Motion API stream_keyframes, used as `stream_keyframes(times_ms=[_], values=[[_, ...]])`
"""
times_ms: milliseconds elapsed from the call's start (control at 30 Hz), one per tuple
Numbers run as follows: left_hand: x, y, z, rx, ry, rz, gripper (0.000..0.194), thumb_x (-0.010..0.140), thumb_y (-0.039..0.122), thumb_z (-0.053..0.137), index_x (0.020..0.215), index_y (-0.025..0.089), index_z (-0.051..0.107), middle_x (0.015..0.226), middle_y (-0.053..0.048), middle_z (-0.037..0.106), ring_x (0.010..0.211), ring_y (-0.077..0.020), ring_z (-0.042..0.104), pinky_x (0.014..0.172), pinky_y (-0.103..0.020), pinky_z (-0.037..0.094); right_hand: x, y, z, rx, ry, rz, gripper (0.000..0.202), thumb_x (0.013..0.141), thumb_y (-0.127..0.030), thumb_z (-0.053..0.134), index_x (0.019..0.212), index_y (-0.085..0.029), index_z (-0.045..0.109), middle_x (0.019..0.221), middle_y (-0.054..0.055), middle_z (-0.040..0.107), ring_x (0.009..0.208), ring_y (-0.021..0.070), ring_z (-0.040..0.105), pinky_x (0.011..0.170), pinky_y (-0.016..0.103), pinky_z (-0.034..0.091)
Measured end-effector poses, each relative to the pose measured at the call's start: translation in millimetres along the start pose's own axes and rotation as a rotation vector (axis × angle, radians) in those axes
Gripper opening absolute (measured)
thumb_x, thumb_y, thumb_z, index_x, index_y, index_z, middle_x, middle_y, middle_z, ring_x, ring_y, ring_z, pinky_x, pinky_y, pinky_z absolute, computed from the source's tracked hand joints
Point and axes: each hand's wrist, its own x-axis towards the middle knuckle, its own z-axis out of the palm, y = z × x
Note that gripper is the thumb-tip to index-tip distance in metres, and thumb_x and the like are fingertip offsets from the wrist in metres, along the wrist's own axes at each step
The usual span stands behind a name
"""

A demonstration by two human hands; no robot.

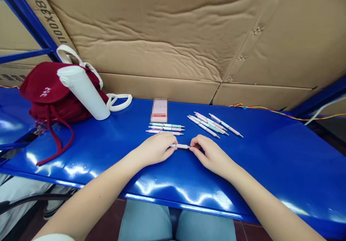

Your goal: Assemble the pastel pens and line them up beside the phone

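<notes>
Head view. Note one pen (182, 146) just above the blue table (270, 169) or resting on it; cannot tell which. Pinched at the rear by the left hand (159, 147), at the tip by thumb and finger of the right hand (212, 154). Probably gripped at both ends for control of its direction; held roughly parallel to the table's front edge.

Just beyond the left hand, see three pens (175, 128) side by side, tips rightward, matching the held pen's direction. Looks like deliberate alignment. To the right, find a loose slanted bunch (212, 132), partly overlapping, plus one pen (228, 127) slightly apart. Judged less ordered, but within easy reach of the right hand.

Beyond the row, log a phone-like item (159, 107), display pixelated. Farther left, log a white bottle (86, 93) leaning against a red bag (40, 80), likely propped there out of the way.

Writing: read "1100X380X" upside down on the cardboard strip (48, 13), cut off at the frame edge. Cannot decipher white lettering on the bag. Cannot make out any brand on pens or bottle.
</notes>
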Motion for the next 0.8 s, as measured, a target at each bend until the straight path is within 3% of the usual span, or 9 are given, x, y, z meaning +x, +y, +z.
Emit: stream_keyframes(times_ms=[233, 333, 533, 667, 800], values=[[0.5, -0.1, 0.8, 0.016, 0.029, 0.043, 0.016, 0.089, 0.022, 0.047, 0.094, 0.017, 0.061, 0.094, -0.005, 0.065, 0.089, -0.0171, 0.058, 0.081, -0.028, 0.047, 0.0, -1.8, -0.9, 0.003, 0.017, -0.089, 0.018, 0.091, -0.022, 0.043, 0.085, -0.019, 0.060, 0.090, 0.007, 0.058, 0.086, 0.0186, 0.055, 0.079, 0.035, 0.047], [0.3, -0.4, 1.0, 0.064, 0.032, 0.046, 0.018, 0.090, 0.024, 0.046, 0.094, 0.017, 0.062, 0.095, -0.005, 0.066, 0.090, -0.0171, 0.060, 0.081, -0.029, 0.047, -0.6, -1.5, -0.8, 0.025, 0.053, -0.082, 0.010, 0.088, -0.023, 0.049, 0.090, -0.018, 0.058, 0.092, 0.008, 0.057, 0.087, 0.0188, 0.055, 0.078, 0.034, 0.047], [1.0, -0.8, 0.5, 0.116, 0.021, 0.068, 0.022, 0.092, 0.026, 0.044, 0.098, 0.018, 0.063, 0.098, -0.003, 0.067, 0.093, -0.0165, 0.061, 0.082, -0.028, 0.047, -0.5, -2.0, -2.0, -0.022, -0.017, -0.062, 0.020, 0.093, -0.023, 0.040, 0.087, -0.019, 0.060, 0.089, 0.006, 0.058, 0.084, 0.0182, 0.054, 0.078, 0.035, 0.044], [1.2, -1.8, 0.3, 0.121, 0.023, 0.065, 0.023, 0.093, 0.028, 0.043, 0.098, 0.019, 0.063, 0.099, -0.003, 0.068, 0.093, -0.0166, 0.061, 0.082, -0.028, 0.047, -0.8, -5.0, -3.1, -0.020, -0.001, -0.017, 0.010, 0.087, -0.025, 0.051, 0.090, -0.018, 0.057, 0.089, 0.006, 0.059, 0.081, 0.0185, 0.054, 0.075, 0.034, 0.044], [1.0, -1.8, 0.4, 0.121, 0.019, 0.066, 0.024, 0.093, 0.029, 0.042, 0.100, 0.019, 0.063, 0.100, -0.003, 0.068, 0.093, -0.0168, 0.061, 0.083, -0.029, 0.047, -0.5, -6.3, -3.9, -0.051, -0.013, -0.035, 0.019, 0.091, -0.029, 0.046, 0.095, -0.019, 0.060, 0.091, 0.007, 0.061, 0.084, 0.0194, 0.054, 0.078, 0.036, 0.043]])
